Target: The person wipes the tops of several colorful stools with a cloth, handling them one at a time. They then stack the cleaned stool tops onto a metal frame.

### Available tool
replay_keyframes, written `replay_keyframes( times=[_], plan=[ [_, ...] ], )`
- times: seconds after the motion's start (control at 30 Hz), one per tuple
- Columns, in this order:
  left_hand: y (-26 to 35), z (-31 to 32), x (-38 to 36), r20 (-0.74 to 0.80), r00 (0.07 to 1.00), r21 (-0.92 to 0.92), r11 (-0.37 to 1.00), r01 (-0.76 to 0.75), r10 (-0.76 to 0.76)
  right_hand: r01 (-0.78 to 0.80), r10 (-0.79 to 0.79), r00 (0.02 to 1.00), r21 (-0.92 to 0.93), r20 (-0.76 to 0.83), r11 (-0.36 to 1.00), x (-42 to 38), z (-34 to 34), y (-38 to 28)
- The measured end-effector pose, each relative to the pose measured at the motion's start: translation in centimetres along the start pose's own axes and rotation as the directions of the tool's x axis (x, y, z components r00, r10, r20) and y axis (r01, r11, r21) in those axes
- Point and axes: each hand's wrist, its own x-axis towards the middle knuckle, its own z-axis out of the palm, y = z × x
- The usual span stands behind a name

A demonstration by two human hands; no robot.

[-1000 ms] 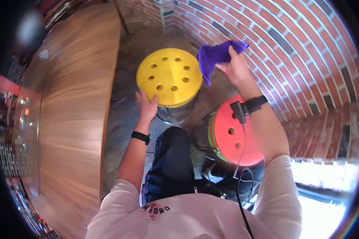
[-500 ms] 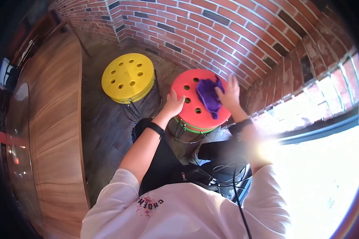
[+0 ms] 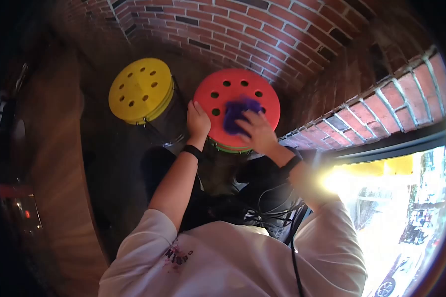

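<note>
A red round stool top (image 3: 223, 79) with a ring of holes sits on a stack, green edges showing beneath it. My left hand (image 3: 198, 121) grips the rim on its left side. On the seat lies a crumpled purple cloth (image 3: 235, 116), slightly blurred by motion. My right hand (image 3: 257, 131) presses down on this cloth, its fingers partly spread over it and holding it against the seat near the middle and right.
To the left stands a stack of yellow stools (image 3: 140, 89) with metal legs. A wooden table (image 3: 59, 173) runs along the far left. A brick wall (image 3: 223, 24) rises behind, and a bright window (image 3: 396, 213) is at the right. Black cables (image 3: 277, 213) hang by my lap.
My right hand has come off its raised position and moved left onto the cloth, now more bunched. My left hand has shifted to the rim. The view has turned and darkened.
</note>
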Motion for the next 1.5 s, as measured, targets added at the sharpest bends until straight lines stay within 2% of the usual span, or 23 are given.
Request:
replay_keyframes(
  times=[0.1,0.17,0.3,0.4,0.43,0.5,0.57,0.67,0.77,0.87,1.07,1.17,1.23,1.27,1.37,1.5],
  plan=[
    [1.2,-1.2,-0.4,0.045,0.999,0.033,0.999,0.023,-0.024,-0.132,0.127,0.989,-0.059,-0.077,0.990,0.4,1.1,5.3],
    [1.4,-1.4,-0.5,0.057,0.998,0.043,0.999,0.019,-0.022,-0.173,0.165,0.984,-0.143,-0.066,0.974,3.0,2.0,9.2],
    [1.3,-1.1,-0.5,0.010,0.999,0.042,0.998,-0.040,0.039,-0.302,0.296,0.953,-0.097,-0.068,0.948,9.4,3.2,11.6],
    [1.3,-0.9,-0.5,-0.020,0.994,0.069,0.992,-0.103,0.104,-0.244,0.238,0.969,-0.101,-0.069,0.965,11.4,4.5,9.6],
    [0.9,-0.8,-0.5,-0.029,0.991,0.081,0.988,-0.131,0.134,-0.165,0.163,0.986,-0.072,-0.028,0.984,11.0,4.4,8.3],
    [0.3,-0.7,-0.3,-0.047,0.985,0.088,0.983,-0.162,0.166,-0.015,0.015,0.999,-0.003,0.035,1.000,8.5,3.8,5.3],
    [0.4,-0.6,-0.2,-0.070,0.986,0.071,0.986,-0.149,0.154,0.065,-0.077,0.993,0.137,0.087,0.988,4.4,1.6,2.4],
    [0.3,-0.4,-0.2,-0.090,0.977,0.064,0.980,-0.187,0.192,0.044,-0.061,0.992,0.155,0.107,0.987,-0.9,-1.3,1.6],
    [2.0,-1.6,-0.5,-0.001,0.995,0.008,0.995,-0.104,0.104,-0.082,0.082,0.997,0.024,0.015,0.996,-2.1,-1.1,4.5],
    [2.0,-1.4,-0.6,-0.016,0.996,0.002,0.996,-0.087,0.087,-0.168,0.161,0.982,-0.067,-0.101,0.983,0.3,0.8,7.6],
    [2.8,-1.8,-0.8,-0.015,0.999,0.057,0.998,-0.031,0.032,-0.358,0.349,0.933,-0.164,-0.086,0.919,10.4,4.4,10.7],
    [1.1,-1.0,-0.4,-0.067,0.987,0.068,0.987,-0.143,0.147,-0.303,0.303,0.953,-0.136,-0.024,0.943,13.8,5.1,8.0],
    [1.6,-1.2,-0.5,-0.060,0.993,0.102,0.991,-0.091,0.097,-0.164,0.164,0.986,-0.122,-0.007,0.979,13.8,6.4,5.4],
    [1.7,-1.2,-0.6,-0.052,0.996,0.117,0.991,-0.063,0.069,-0.119,0.120,0.993,-0.089,-0.002,0.989,13.0,6.0,3.9],
    [1.1,-1.1,-0.5,-0.074,0.985,0.155,0.978,-0.141,0.154,-0.041,0.041,0.999,-0.013,0.001,0.999,7.4,4.2,0.7],
    [0.9,-0.8,-0.6,-0.068,0.983,0.138,0.978,-0.158,0.169,-0.100,0.098,0.993,-0.021,-0.067,0.995,0.0,0.7,1.3]
  ],
)
